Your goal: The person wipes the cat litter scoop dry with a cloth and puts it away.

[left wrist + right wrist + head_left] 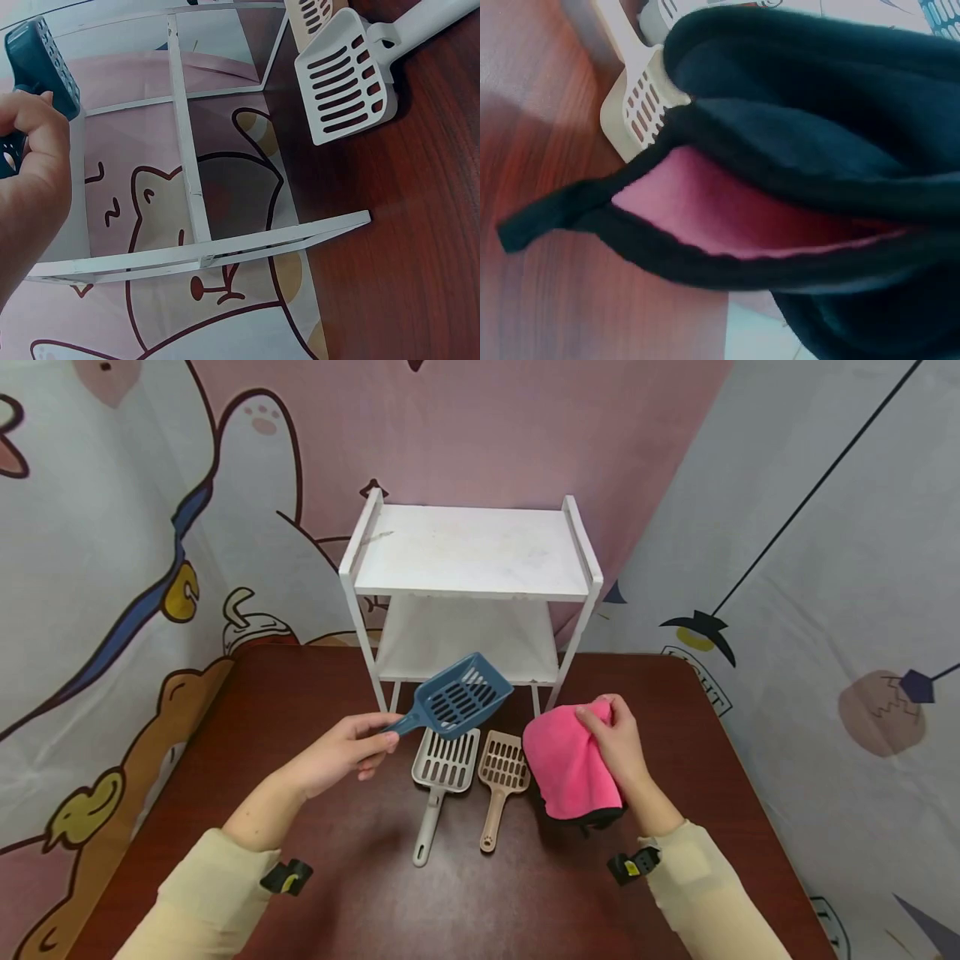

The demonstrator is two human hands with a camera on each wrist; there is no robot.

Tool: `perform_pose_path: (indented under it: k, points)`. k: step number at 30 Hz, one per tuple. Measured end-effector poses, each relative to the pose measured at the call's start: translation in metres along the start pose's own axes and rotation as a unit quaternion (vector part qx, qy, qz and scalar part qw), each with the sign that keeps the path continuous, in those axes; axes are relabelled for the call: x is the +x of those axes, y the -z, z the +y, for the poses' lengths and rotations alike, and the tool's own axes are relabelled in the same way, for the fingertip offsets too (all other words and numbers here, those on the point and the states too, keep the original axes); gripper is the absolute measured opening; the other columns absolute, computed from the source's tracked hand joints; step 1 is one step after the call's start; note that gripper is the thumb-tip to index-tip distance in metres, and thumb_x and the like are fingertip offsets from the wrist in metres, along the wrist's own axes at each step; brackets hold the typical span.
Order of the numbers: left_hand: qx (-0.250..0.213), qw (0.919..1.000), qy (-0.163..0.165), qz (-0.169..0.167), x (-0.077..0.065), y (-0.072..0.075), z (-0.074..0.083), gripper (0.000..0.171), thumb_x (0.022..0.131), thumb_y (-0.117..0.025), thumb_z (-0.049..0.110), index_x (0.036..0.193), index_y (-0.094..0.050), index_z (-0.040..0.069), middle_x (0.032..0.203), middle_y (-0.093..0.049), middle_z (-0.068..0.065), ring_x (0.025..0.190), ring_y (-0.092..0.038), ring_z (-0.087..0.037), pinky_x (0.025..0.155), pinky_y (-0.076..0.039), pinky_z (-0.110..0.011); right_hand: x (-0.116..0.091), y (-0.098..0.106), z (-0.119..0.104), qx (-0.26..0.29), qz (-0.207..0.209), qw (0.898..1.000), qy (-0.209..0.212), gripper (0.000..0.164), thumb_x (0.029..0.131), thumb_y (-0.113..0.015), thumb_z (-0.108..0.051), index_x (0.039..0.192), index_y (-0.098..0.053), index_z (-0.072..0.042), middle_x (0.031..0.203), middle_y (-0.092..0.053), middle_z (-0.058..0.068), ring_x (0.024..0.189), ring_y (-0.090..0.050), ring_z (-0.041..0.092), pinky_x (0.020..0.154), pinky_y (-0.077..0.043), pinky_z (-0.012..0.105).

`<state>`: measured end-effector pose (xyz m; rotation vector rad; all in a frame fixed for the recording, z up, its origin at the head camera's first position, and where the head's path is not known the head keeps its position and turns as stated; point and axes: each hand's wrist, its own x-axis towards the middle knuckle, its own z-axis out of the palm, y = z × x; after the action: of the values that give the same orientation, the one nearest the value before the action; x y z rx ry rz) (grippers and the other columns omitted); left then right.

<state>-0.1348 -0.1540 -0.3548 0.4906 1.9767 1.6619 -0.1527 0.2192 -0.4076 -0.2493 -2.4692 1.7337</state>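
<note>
Holding blue scoop, pink cloth (black-trimmed)

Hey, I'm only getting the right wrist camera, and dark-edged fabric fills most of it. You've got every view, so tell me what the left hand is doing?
Observer: The left hand holds a blue scoop by its handle.
Operator: And the right hand? I can't see it from here.
Observer: The head view shows the right hand gripping the pink cloth near its top.
Operator: What's standing farther back?
Observer: A white rack stands toward the far side of the brown table.
</note>
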Motion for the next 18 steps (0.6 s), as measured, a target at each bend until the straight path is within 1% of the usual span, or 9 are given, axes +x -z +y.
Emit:
perform_pose_path:
  k: [1,3,5,7,10,12,16,18]
  points:
    - [0.000,1.0000,0.001,0.002,0.000,0.000,0.001,0.036,0.097,-0.050,0.018,0.122,-0.045,-0.008,0.070,-0.044,0.002,0.053,-0.038,-0.007,0.053,-0.040,-0.024,0.000,0.000,0.000,-0.015,-0.006,1.000,0.001,0.030,0.091,-0.060,-0.026,0.110,-0.050,-0.004,0.096,-0.054,0.000,0.079,-0.050,0.003,0.070,-0.042,0.015]
    - [0.001,1.0000,0.001,0.007,-0.001,0.000,0.002,0.036,0.097,-0.050,0.018,0.121,-0.045,-0.008,0.070,-0.044,0.001,0.053,-0.038,-0.008,0.053,-0.040,-0.024,0.000,-0.001,0.000,-0.039,-0.018,0.999,0.003,0.038,0.089,-0.063,-0.028,0.117,-0.053,-0.004,0.104,-0.057,0.008,0.079,-0.051,0.004,0.069,-0.044,0.016]
    - [0.003,0.9999,-0.003,0.012,-0.002,0.001,0.004,0.036,0.097,-0.050,0.018,0.121,-0.045,-0.008,0.070,-0.044,0.001,0.053,-0.039,-0.008,0.053,-0.040,-0.024,0.001,0.000,0.000,-0.053,-0.031,0.998,0.000,0.041,0.089,-0.064,-0.031,0.120,-0.056,-0.006,0.111,-0.059,0.012,0.079,-0.053,0.006,0.069,-0.046,0.016]
    - [0.002,0.9998,-0.004,0.018,-0.003,0.002,0.006,0.036,0.097,-0.050,0.017,0.122,-0.045,-0.008,0.072,-0.049,0.002,0.053,-0.039,-0.008,0.053,-0.040,-0.024,0.001,0.000,0.000,-0.063,-0.038,0.997,0.002,0.041,0.088,-0.064,-0.033,0.119,-0.059,-0.007,0.114,-0.060,0.014,0.080,-0.054,0.009,0.069,-0.047,0.018]
    - [0.001,0.9998,-0.001,0.019,-0.005,0.004,0.010,0.036,0.097,-0.050,0.015,0.125,-0.044,-0.006,0.078,-0.056,0.003,0.052,-0.040,-0.008,0.051,-0.040,-0.024,0.002,0.001,0.001,-0.072,-0.046,0.996,0.011,0.040,0.088,-0.065,-0.035,0.117,-0.061,-0.008,0.113,-0.061,0.014,0.081,-0.055,0.013,0.069,-0.048,0.020]
    - [-0.008,0.9999,0.003,0.012,-0.006,0.005,0.013,0.037,0.098,-0.048,0.014,0.128,-0.041,-0.006,0.082,-0.059,0.004,0.051,-0.039,-0.007,0.049,-0.037,-0.022,0.002,0.002,0.003,-0.076,-0.050,0.996,0.016,0.040,0.087,-0.065,-0.036,0.116,-0.062,-0.009,0.112,-0.062,0.013,0.083,-0.055,0.014,0.069,-0.048,0.021]
    - [-0.035,0.9994,0.007,-0.002,-0.007,0.007,0.020,0.036,0.099,-0.043,0.012,0.128,-0.038,-0.008,0.080,-0.056,0.005,0.051,-0.036,-0.006,0.048,-0.031,-0.019,0.002,0.002,0.007,-0.074,-0.055,0.995,0.023,0.039,0.086,-0.066,-0.036,0.114,-0.063,-0.008,0.109,-0.063,0.011,0.083,-0.056,0.013,0.069,-0.049,0.021]
    - [-0.049,0.9988,0.005,-0.005,-0.008,0.009,0.023,0.036,0.100,-0.040,0.013,0.128,-0.037,-0.010,0.079,-0.055,0.006,0.052,-0.036,-0.005,0.048,-0.031,-0.018,0.002,0.002,0.008,-0.074,-0.058,0.995,0.028,0.039,0.086,-0.066,-0.036,0.114,-0.063,-0.008,0.108,-0.063,0.011,0.083,-0.056,0.013,0.068,-0.049,0.021]
